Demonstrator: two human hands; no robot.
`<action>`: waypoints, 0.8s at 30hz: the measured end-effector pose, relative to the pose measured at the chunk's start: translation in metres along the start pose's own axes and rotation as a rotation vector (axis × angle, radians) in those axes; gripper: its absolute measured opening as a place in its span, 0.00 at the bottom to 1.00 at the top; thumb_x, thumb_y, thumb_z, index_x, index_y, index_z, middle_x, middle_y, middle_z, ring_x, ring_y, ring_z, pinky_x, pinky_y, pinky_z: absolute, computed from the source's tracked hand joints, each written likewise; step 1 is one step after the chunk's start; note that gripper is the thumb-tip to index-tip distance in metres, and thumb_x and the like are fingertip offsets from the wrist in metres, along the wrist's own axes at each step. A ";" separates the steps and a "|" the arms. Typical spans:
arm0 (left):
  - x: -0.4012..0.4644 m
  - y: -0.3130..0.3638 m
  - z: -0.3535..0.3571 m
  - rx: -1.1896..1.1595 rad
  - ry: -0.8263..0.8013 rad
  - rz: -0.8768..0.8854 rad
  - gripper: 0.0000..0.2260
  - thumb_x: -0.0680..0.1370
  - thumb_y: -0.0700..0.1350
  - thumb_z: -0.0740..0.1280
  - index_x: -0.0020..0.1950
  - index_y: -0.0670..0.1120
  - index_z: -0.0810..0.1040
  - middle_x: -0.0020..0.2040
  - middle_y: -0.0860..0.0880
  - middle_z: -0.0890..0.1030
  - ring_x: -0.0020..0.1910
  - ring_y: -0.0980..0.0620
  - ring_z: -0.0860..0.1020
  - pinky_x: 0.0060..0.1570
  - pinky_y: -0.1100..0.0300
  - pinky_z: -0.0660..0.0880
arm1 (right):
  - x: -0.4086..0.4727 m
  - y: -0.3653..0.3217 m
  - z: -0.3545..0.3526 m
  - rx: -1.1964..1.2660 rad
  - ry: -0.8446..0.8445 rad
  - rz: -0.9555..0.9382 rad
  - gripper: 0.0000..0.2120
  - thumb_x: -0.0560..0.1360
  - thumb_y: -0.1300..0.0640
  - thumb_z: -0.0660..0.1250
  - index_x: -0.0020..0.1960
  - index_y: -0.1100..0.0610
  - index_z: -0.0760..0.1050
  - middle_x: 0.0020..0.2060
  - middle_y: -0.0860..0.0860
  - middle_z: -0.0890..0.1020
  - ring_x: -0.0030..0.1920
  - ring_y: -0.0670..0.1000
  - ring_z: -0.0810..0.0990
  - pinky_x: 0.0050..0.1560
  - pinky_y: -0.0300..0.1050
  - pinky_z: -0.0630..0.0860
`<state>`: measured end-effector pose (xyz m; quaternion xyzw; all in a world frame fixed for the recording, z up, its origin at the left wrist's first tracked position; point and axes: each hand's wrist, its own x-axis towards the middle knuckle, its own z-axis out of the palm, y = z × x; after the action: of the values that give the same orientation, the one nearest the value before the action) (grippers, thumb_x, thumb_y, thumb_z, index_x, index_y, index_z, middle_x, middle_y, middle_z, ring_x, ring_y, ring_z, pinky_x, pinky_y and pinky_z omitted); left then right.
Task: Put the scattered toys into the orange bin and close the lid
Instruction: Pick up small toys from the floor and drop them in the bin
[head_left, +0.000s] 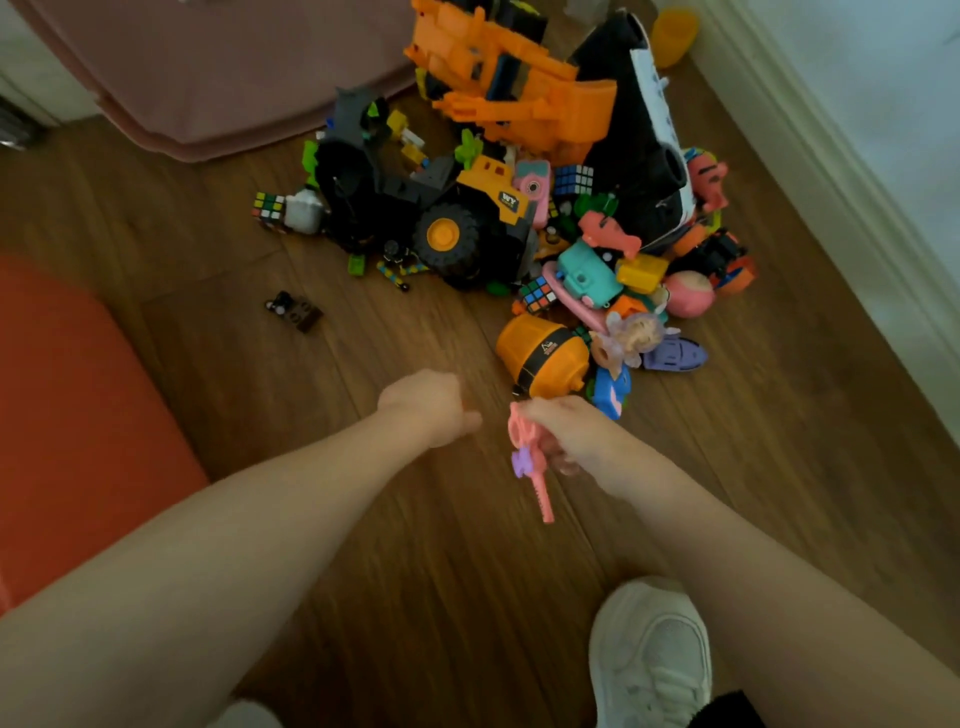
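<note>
A heap of scattered toys (519, 218) covers the wooden floor ahead: an orange excavator (509, 88), a yellow truck with a big black wheel (467, 228), an orange mixer drum (543, 358), puzzle cubes and small figures. My right hand (566, 426) grips a pink toy key with a purple piece (530, 462) just in front of the heap. My left hand (431, 405) hovers beside it with fingers curled, holding nothing I can see. An orange surface (67, 415), perhaps the bin or its lid, fills the left edge.
A pink container (218, 78) stands at the back left. A white wall and skirting (831, 182) run along the right. My white shoe (649, 654) is planted near the bottom. A small dark brick toy (296, 309) lies apart on the floor.
</note>
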<state>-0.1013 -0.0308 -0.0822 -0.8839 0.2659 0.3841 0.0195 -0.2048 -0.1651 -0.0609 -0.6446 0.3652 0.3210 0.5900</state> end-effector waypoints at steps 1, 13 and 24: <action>-0.006 -0.004 -0.003 -0.063 0.033 0.022 0.19 0.76 0.56 0.62 0.58 0.44 0.73 0.52 0.44 0.77 0.49 0.44 0.76 0.40 0.57 0.69 | -0.002 -0.010 0.003 0.067 0.023 -0.015 0.15 0.77 0.49 0.60 0.35 0.55 0.74 0.23 0.49 0.77 0.22 0.44 0.69 0.20 0.33 0.63; -0.179 -0.108 -0.104 -0.096 0.407 0.291 0.13 0.76 0.61 0.50 0.45 0.53 0.63 0.29 0.53 0.67 0.27 0.55 0.67 0.29 0.58 0.62 | -0.057 -0.168 0.114 0.723 -0.197 -0.292 0.13 0.76 0.57 0.60 0.36 0.57 0.79 0.30 0.51 0.78 0.26 0.47 0.75 0.28 0.38 0.72; -0.230 -0.253 -0.048 -0.708 0.519 -0.374 0.20 0.76 0.50 0.61 0.68 0.50 0.63 0.55 0.41 0.77 0.49 0.41 0.77 0.48 0.49 0.75 | -0.060 -0.240 0.284 -0.447 -0.204 -0.538 0.13 0.75 0.55 0.63 0.52 0.63 0.79 0.45 0.54 0.80 0.46 0.52 0.77 0.49 0.47 0.70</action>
<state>-0.0763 0.2796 0.0669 -0.9356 -0.0491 0.2078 -0.2812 -0.0275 0.1314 0.0883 -0.7952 0.0427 0.2891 0.5313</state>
